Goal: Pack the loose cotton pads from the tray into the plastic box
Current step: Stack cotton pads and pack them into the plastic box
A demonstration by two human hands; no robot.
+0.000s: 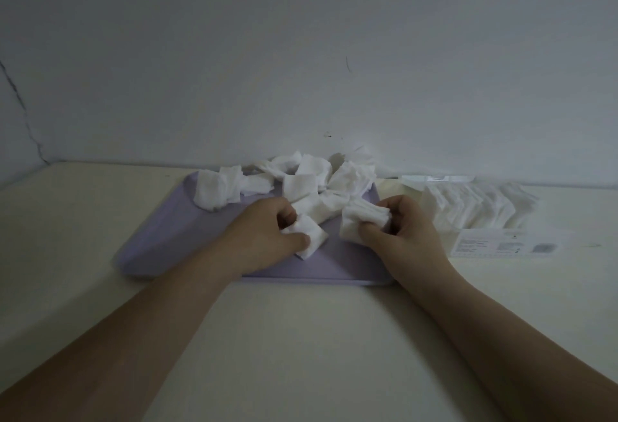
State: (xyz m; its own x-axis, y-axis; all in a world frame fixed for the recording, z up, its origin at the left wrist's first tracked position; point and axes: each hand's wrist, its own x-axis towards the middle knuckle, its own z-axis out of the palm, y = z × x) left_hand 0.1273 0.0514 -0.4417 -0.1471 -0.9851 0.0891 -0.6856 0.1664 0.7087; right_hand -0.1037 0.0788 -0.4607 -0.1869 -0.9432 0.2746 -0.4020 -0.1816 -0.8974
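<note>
Left grip [264,237] pinches pad [312,237], right grip [401,234] stack [363,221]; box [501,246] beside tray [174,231], seemingly part-filled.

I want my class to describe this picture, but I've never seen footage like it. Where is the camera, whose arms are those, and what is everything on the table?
There is no machine here. The single picture comes from a wide-angle camera worn on a person's head, looking forward and down at their own bare arms. On the pale table lies a lilac tray with a heap of loose white cotton pads at its far end. The left hand pinches one pad over the tray. The right hand grips a small bundle of pads. To the right of the tray stands a clear plastic box, which already holds a row of pads.
</note>
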